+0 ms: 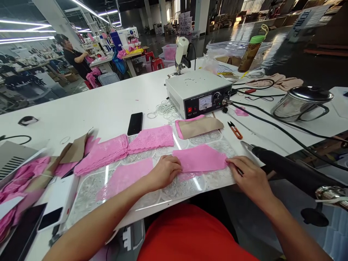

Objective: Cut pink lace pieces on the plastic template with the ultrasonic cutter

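A pink fabric piece (201, 158) is stretched between my hands over the clear mat near the table's front edge. My left hand (165, 171) pinches its left end, fingers closed. At the right tip, my right hand (248, 174) holds the fabric between thumb and fingers. Another thin pink piece (130, 175) lies flat to the left, partly behind my left forearm. Beyond it are a thick stack of pink lace pieces (104, 152) and a second stack (152, 138). A brown card template (201, 127) rests on pink fabric behind the held piece.
A control box (198, 90) stands at the back, with cables running right. A black handheld tool (285, 168) with a metal tip lies right of my right hand. Orange snips (235, 130), a phone (135, 123) and a glass mug (299, 105) are on the table. A person sits far left.
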A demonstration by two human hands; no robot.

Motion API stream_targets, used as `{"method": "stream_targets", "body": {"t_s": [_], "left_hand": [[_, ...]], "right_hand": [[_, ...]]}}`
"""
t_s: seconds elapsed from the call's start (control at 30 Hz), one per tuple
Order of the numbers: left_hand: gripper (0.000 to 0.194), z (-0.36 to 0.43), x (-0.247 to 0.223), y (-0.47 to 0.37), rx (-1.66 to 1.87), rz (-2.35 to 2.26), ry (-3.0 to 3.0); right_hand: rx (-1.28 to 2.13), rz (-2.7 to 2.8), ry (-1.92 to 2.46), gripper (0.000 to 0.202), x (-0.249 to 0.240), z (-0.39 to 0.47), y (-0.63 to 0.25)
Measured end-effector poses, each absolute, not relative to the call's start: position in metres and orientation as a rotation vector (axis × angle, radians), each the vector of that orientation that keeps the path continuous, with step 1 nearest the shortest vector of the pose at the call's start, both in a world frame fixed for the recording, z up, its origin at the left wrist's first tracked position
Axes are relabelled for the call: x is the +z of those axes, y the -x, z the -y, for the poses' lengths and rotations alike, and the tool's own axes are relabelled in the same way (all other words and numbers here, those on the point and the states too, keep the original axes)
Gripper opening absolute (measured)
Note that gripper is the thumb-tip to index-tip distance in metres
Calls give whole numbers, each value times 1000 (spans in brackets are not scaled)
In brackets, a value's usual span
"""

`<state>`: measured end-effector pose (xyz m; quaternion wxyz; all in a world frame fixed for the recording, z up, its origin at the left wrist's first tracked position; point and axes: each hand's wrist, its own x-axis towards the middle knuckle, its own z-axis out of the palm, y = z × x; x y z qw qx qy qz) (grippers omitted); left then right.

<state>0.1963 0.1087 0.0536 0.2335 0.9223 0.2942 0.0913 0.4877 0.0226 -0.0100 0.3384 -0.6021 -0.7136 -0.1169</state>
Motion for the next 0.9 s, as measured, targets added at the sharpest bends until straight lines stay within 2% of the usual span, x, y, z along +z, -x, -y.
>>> {"method": "stream_targets", "body": {"t_s": [0.53, 0.7, 0.9], "left_hand": [[21, -110, 56, -203, 276, -912, -2386], [23, -108, 57, -205, 283, -948, -2356], [20, -109, 55, -204, 272, -943, -2359]], "right_hand": [[-158, 1818, 1601, 17, -9, -24, -489], [-231, 1782, 1574, 18, -3, -21, -485], [-211, 1889, 1322, 21, 18, -14, -436]]}}
